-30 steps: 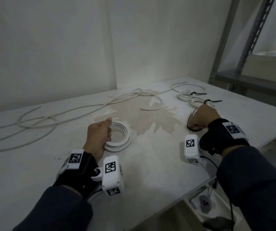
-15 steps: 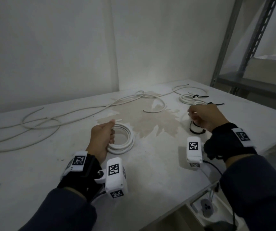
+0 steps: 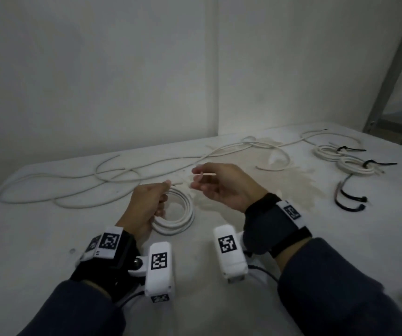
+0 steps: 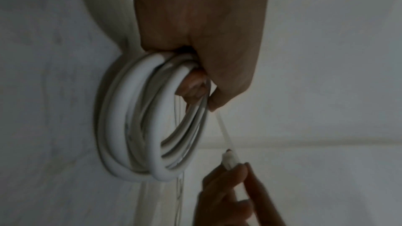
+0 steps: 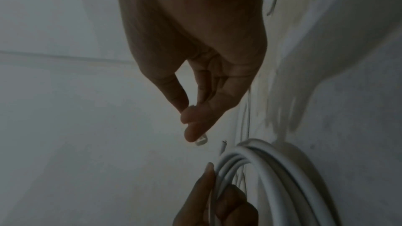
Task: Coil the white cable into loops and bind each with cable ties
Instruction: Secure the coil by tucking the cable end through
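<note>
A coil of white cable (image 3: 183,220) stands on edge on the white table (image 3: 49,238), and my left hand (image 3: 156,204) grips it at its near side. In the left wrist view my fingers wrap the coil (image 4: 141,126) at its top. My right hand (image 3: 201,179) is just right of it, above the table, and pinches a thin white cable tie (image 3: 207,175). The tie (image 4: 224,130) runs from my left thumb to the right fingertips, its head (image 5: 201,139) sticking out of the pinch.
Loose white cable (image 3: 122,175) sprawls across the back of the table. Two coils bound with black ties (image 3: 350,163) lie at the back right, and loose black ties (image 3: 348,200) lie nearer. A metal shelf post (image 3: 399,69) stands to the right. The wall is close behind.
My right hand has come left from the black ties to the coil and now holds a white tie. The left hand has kept its grip on the coil.
</note>
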`<state>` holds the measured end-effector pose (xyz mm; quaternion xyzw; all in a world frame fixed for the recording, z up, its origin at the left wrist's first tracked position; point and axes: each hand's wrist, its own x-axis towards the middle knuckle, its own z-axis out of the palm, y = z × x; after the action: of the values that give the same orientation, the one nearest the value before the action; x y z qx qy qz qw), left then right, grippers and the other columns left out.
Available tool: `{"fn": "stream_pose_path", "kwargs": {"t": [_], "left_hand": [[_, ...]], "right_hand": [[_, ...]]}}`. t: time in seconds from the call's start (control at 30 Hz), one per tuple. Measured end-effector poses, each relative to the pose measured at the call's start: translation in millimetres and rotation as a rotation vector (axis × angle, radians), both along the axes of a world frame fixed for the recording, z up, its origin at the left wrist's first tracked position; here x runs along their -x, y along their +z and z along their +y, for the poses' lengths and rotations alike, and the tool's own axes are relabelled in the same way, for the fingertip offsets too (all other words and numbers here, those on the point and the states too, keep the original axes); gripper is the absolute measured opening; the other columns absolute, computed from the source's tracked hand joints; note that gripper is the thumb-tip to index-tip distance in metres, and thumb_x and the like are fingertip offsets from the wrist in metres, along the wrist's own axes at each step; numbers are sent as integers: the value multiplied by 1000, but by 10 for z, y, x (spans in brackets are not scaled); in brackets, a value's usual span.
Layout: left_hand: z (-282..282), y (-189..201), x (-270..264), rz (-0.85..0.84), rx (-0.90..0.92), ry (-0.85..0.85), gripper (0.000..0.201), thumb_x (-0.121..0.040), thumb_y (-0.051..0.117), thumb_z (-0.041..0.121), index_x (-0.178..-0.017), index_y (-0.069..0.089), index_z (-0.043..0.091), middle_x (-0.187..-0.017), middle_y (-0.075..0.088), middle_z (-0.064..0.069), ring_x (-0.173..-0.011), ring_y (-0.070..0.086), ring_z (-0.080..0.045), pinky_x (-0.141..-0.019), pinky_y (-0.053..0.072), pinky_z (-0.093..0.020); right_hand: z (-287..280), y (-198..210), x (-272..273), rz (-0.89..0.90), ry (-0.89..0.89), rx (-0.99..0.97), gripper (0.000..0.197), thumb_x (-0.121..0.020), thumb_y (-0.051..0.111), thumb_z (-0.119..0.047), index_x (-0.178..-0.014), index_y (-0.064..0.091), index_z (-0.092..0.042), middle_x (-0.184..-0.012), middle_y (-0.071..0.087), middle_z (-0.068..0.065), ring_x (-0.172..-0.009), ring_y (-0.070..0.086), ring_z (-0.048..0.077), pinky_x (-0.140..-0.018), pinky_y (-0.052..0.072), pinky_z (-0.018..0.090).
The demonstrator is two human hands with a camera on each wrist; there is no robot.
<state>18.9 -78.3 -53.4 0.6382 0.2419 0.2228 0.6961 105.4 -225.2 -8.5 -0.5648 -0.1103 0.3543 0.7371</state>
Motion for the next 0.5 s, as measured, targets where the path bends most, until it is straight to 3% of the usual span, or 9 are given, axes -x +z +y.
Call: {"fn": "stream_pose_path", "kwargs": {"t": [0.1,0.23,0.37,0.43,0.5], "left_hand": [[220,-57,123,-10,77,34,29,-94,57,15,-66,47,15,-49,31,5,-35,23,-5,-34,19,-13],[287,-82,104,-14,74,31,17,-94,55,16,-78,52,11,-45,33,8,-33,25,-4,-32,20,-15],[280,-103,67,-30,34,3,11,-95,53,15,-86,57,10,-52,33,4,-34,27,-4,-34,21,-14],[286,-115,49,-47,8,1,10,-95,53,14,-97,62,12,-56,37,4,-36,30,-3,-34,23,-14],[291,-126,38,-49,-27,1,11,-96,52,13,-102,61,16,-53,39,7,-37,33,-2,-35,24,-15]], "right_hand": [[319,-41,146,7,82,-2,8,-92,59,-11,-86,63,-6,-61,62,2,-59,67,15,-42,48,15],[592,-94,231,-34,60,-28,6,-90,62,-11,-88,63,-6,-70,62,4,-52,62,11,-42,44,15],[641,-166,200,-116,45,-15,7,-89,63,-9,-83,61,-7,-65,63,2,-50,60,7,-40,40,12],[622,-212,174,-155,64,-10,9,-88,63,-8,-79,62,-9,-63,62,1,-51,59,4,-41,39,11],[611,-252,162,-190,78,-11,10,-87,64,-6,-78,62,-10,-63,59,1,-51,58,4,-40,38,11]]}}
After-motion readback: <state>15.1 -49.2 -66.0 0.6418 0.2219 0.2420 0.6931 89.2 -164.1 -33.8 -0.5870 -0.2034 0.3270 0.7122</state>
